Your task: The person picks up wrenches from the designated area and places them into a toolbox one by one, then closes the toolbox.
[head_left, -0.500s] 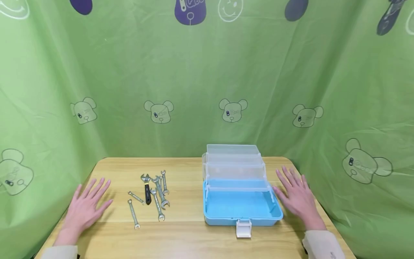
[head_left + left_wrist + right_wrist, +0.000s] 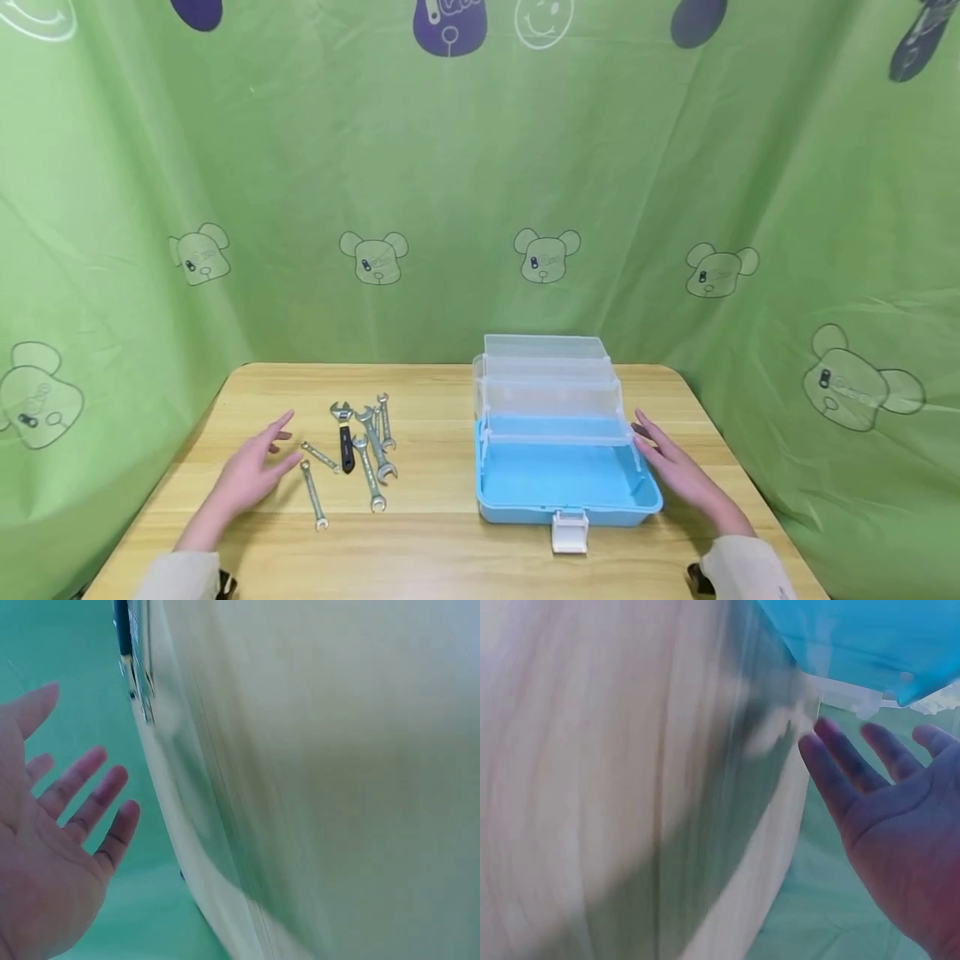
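Note:
My left hand [image 2: 251,475] hovers over the table left of the wrenches, holding nothing, fingers loosely bent in the left wrist view. Nearest to it are a small wrench [image 2: 321,457] and a longer wrench [image 2: 315,498]. Beyond them lie an adjustable wrench [image 2: 347,450] with a black handle and several silver open-ended wrenches [image 2: 370,477]. At the right stands a blue toolbox [image 2: 491,505] with its clear tiers [image 2: 551,396] raised. My right hand [image 2: 678,475] is beside the box's right wall, fingers extended; contact cannot be told.
A white latch [image 2: 570,533] hangs down at the toolbox's front. The wooden table [image 2: 420,558] has rounded far corners. Green printed curtain [image 2: 450,167] surrounds its back and sides.
My left hand has moved right, toward the wrenches, and turned from palm-down onto its side. My right hand has turned sideways and shifted closer to the toolbox. The wrenches and box stay put.

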Motion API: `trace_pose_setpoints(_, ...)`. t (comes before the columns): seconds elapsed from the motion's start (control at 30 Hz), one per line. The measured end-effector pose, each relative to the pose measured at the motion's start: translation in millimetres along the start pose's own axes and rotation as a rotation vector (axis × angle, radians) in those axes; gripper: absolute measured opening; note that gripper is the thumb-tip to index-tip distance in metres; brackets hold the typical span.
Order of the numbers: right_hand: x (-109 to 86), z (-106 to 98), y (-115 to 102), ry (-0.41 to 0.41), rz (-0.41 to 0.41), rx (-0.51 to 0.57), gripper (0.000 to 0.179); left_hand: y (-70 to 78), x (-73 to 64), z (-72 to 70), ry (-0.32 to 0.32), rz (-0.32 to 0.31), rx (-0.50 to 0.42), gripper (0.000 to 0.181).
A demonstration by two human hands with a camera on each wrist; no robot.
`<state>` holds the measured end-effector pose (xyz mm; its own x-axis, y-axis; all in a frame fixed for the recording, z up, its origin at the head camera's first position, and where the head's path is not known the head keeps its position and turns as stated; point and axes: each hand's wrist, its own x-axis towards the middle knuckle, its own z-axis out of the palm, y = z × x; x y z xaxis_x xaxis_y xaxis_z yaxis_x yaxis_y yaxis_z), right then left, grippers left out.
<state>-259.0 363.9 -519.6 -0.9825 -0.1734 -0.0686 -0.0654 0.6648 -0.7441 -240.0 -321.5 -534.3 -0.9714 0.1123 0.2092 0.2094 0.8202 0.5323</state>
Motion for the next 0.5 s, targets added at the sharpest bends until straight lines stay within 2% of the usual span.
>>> trace_pose_setpoints(0.13,-0.1,0.9,2.4,-0.037,0.026,0.07,0.073,10.9,11.8,13.2,-0.039,-0.006,-0.049,0.077)
trace_pose_setpoints(0.3,1.1,1.1,2.7,-0.068,0.056,0.098,0.076,24.1,25.7,29.0,-0.073,-0.012,-0.066,0.084)
trace_pose_setpoints(0.5,4.8,3.2,8.4,-0.093,0.052,0.075,0.081,36.5,33.7,41.6,-0.145,-0.087,-0.097,0.098)
